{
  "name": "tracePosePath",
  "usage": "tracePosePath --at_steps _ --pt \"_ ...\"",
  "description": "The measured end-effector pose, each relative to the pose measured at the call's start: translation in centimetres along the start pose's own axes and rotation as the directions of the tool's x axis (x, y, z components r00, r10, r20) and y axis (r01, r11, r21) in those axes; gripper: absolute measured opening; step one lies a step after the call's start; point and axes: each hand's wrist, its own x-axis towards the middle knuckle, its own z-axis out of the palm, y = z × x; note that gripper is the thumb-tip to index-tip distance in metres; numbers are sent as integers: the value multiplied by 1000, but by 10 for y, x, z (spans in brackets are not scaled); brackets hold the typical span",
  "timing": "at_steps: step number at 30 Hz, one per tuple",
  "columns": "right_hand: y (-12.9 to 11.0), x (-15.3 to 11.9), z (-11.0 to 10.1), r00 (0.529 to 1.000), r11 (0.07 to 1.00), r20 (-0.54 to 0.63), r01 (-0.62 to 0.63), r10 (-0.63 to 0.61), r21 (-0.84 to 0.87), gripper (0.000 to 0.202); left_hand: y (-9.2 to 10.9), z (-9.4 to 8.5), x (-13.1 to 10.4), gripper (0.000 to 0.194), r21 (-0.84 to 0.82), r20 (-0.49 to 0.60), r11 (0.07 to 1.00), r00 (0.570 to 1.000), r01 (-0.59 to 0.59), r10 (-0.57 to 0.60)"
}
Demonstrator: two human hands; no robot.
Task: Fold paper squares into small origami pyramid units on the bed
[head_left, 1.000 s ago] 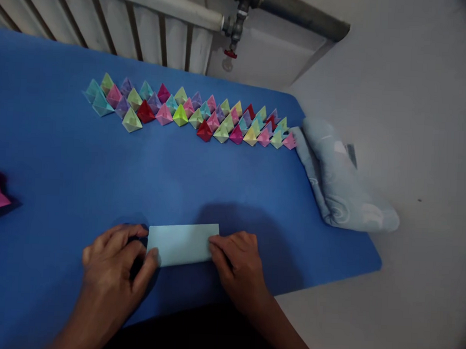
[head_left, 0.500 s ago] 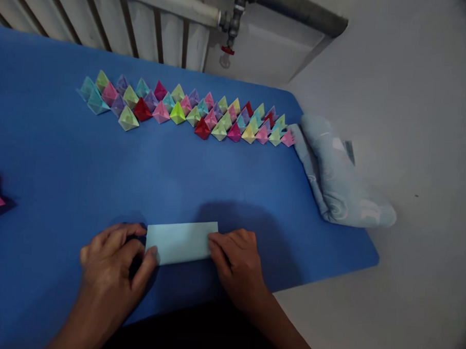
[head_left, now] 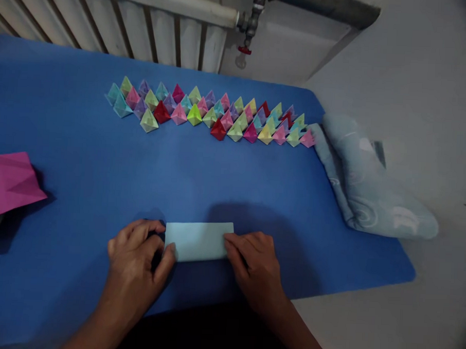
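A pale blue sheet of paper [head_left: 199,241], folded into a long rectangle, lies near the front edge of the blue tabletop. Around its left end are the fingers of my left hand [head_left: 139,250], the thumb on the lower left corner and the index finger at the upper left corner. My right hand [head_left: 255,268] pinches the right end, thumb and fingertips close together at the paper's edge. What is under the right fingertips is hidden.
Rows of small folded paper boats [head_left: 194,114] in several colours stand along the back of the blue table [head_left: 140,170]. A folded grey-blue cloth [head_left: 364,185] lies at the right edge by the wall. Pink paper [head_left: 12,183] shows at the left. Behind is a radiator [head_left: 146,32].
The view has turned left, so everything sits further right and more of the pink paper shows. Both hands keep their places at the ends of the folded paper.
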Motion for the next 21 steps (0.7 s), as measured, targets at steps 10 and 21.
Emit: tracePosePath --at_steps 10,21 --pt "-2 0 -2 999 999 17 -27 28 -36 19 -2 0 1 35 14 17 1000 1000 8 -8" --pt "1 -5 4 1000 996 9 -24 25 -85 19 -5 -5 4 28 54 33 997 998 -57 55"
